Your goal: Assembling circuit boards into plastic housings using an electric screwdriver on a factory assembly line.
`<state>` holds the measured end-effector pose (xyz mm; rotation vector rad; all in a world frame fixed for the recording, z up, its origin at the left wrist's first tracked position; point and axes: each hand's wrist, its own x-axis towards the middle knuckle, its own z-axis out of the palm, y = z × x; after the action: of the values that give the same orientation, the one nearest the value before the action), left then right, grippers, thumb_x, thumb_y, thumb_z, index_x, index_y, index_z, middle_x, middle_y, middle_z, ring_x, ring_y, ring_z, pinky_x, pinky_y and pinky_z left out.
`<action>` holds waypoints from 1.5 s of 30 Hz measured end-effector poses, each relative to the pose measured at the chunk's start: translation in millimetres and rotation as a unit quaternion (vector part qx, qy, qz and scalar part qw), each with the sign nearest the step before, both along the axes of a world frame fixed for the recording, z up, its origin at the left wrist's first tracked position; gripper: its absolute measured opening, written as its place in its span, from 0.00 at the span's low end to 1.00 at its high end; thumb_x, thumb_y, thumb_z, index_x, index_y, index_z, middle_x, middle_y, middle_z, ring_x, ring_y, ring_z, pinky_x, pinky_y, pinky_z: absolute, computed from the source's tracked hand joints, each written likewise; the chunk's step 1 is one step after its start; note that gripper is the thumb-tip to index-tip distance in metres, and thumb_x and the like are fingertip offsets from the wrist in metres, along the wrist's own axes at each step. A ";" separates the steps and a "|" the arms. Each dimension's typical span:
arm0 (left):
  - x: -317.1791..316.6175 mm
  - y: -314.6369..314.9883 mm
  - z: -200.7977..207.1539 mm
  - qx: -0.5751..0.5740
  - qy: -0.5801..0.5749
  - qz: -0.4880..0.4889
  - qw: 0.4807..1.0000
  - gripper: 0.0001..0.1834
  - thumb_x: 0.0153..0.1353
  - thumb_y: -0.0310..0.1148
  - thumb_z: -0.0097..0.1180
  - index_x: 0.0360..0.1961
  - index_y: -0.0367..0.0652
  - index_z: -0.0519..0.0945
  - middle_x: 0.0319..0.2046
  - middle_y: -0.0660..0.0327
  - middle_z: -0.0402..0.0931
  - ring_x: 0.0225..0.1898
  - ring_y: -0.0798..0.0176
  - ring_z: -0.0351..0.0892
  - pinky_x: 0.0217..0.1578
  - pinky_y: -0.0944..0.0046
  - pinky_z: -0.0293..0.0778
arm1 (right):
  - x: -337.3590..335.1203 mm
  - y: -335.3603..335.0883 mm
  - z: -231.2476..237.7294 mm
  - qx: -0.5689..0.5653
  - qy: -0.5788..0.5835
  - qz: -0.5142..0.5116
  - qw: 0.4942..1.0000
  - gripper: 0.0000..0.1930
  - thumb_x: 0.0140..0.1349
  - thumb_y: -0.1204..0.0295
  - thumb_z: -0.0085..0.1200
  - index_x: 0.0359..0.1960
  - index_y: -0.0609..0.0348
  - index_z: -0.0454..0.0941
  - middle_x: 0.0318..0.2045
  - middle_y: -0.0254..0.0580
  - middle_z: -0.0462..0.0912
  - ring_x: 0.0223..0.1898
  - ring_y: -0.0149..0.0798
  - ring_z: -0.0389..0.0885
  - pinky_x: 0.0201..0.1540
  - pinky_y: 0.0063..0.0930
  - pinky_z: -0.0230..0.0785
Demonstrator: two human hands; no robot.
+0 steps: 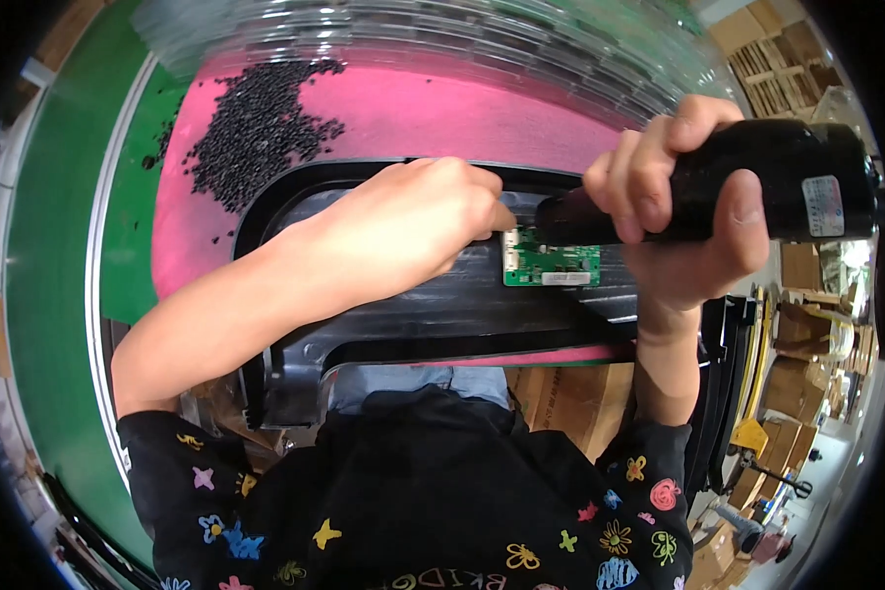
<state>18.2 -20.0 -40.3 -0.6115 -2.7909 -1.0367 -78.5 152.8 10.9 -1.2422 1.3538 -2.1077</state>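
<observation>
A black electric screwdriver (787,182) lies in my right hand (674,197), fingers wrapped round its thick body. Its narrower front end (575,218) points left, over the upper part of a green circuit board (556,264). The board sits in a long black plastic housing (423,305) with raised edges. My left hand (418,216) reaches across the housing, its fingers curled together and the fingertips at the board's upper left corner, beside a white connector (510,252). Whatever those fingertips pinch is hidden. The screwdriver's tip is hard to make out.
Beneath the housing is a pink mat (413,113) with a heap of small black parts (256,128) at the far left. Stacked clear plastic trays (442,39) line the back. A green surface (59,295) runs along the left; cardboard boxes (792,383) stand on the right.
</observation>
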 end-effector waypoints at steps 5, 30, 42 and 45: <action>7.0 -0.8 3.9 -0.015 -0.025 0.018 0.999 0.16 0.47 0.18 0.53 0.40 0.36 0.81 0.28 0.51 0.74 0.33 0.47 0.78 0.35 0.51 0.74 | 7.6 -2.8 -0.5 0.075 -0.014 -0.028 0.997 0.17 0.63 0.57 0.49 0.42 0.58 0.68 0.15 0.32 0.65 0.14 0.28 0.63 0.19 0.25 0.57; 5.9 17.9 10.6 0.042 -0.104 0.129 0.985 0.05 0.55 0.13 0.50 0.32 0.27 0.77 0.22 0.54 0.75 0.18 0.63 0.72 0.23 0.65 0.68 | -6.3 -29.6 -9.3 -0.039 -0.049 0.012 0.998 0.11 0.46 0.74 0.64 0.27 0.65 0.75 0.20 0.34 0.80 0.25 0.24 0.78 0.28 0.22 0.72; 6.7 19.8 11.0 0.014 -0.048 0.114 0.992 0.04 0.61 0.19 0.51 0.30 0.29 0.75 0.20 0.54 0.73 0.19 0.62 0.71 0.22 0.63 0.67 | -11.7 -23.6 -9.6 0.005 -0.073 0.091 0.993 0.12 0.45 0.72 0.67 0.19 0.64 0.75 0.16 0.35 0.77 0.18 0.26 0.75 0.22 0.23 0.68; 7.6 16.3 8.1 0.009 -0.052 0.099 0.994 0.02 0.59 0.18 0.52 0.30 0.30 0.76 0.20 0.56 0.74 0.19 0.66 0.71 0.22 0.66 0.66 | -9.3 -24.8 -5.6 0.012 -0.073 0.089 0.993 0.12 0.46 0.73 0.67 0.18 0.64 0.75 0.14 0.38 0.76 0.16 0.28 0.74 0.19 0.24 0.68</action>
<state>25.7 -3.7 -32.2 -0.2790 -2.8556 -1.0793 -87.8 128.0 5.4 -1.1313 1.1584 -2.0111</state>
